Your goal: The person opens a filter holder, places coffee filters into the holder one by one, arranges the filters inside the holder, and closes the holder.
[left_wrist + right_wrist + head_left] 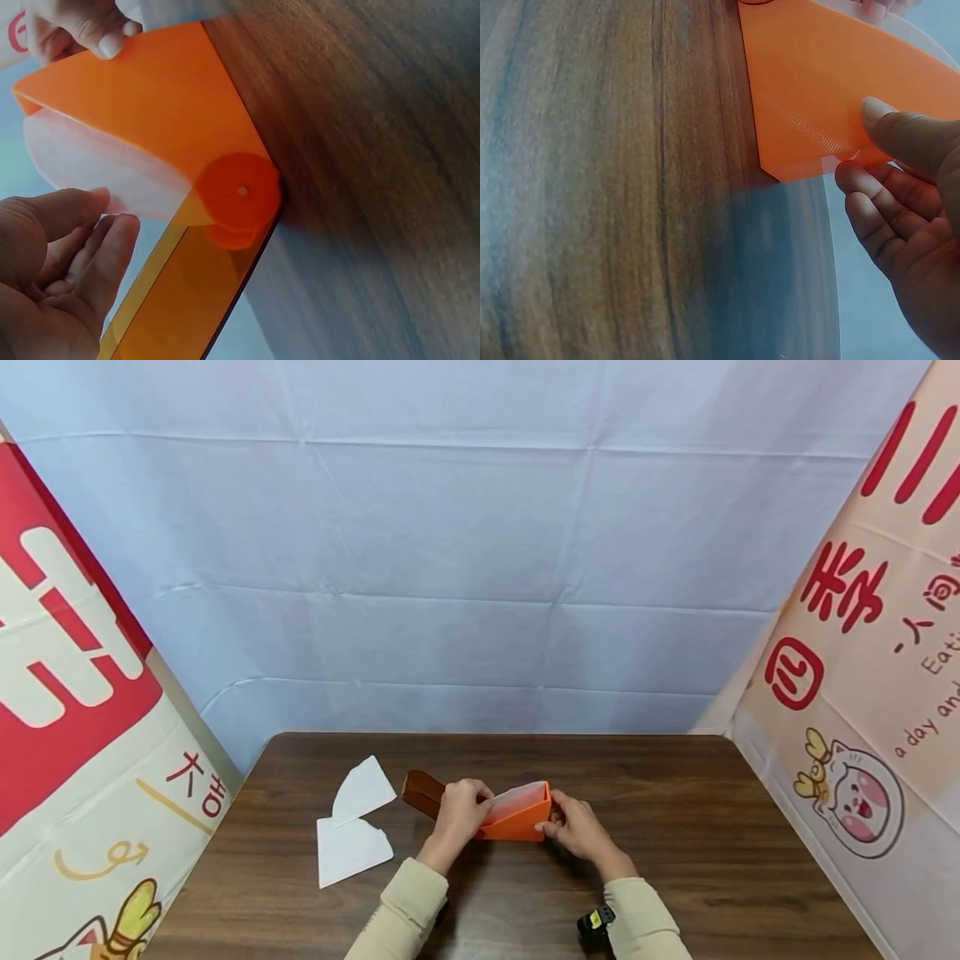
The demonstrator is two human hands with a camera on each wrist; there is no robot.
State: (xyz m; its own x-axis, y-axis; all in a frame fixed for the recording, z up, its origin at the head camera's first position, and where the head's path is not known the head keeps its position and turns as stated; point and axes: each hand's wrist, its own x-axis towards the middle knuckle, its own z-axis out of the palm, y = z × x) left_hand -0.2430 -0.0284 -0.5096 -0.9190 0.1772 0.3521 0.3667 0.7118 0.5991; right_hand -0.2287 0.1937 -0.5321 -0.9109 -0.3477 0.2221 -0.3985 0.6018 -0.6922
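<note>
An orange wedge-shaped box (pixel 513 829) stands on the table, its amber see-through lid (pixel 422 790) swung out to the left on a round hinge (pixel 238 191). White fan-shaped filter paper (pixel 97 161) sits inside, its curved edge showing above the box walls. My left hand (pixel 461 814) pinches that edge between thumb and fingertips, close to the hinge end. At the tall right end, my right hand (pixel 581 829) grips the box, thumb (pixel 877 112) on the near side and fingers curled round the end wall.
Two white fan-shaped filter papers, one farther back (pixel 363 789) and one nearer (pixel 348 853), lie overlapping left of the box. The brown wooden table (pixel 675 827) ends at a pale cloth backdrop (pixel 465 568), with printed cloths at both sides.
</note>
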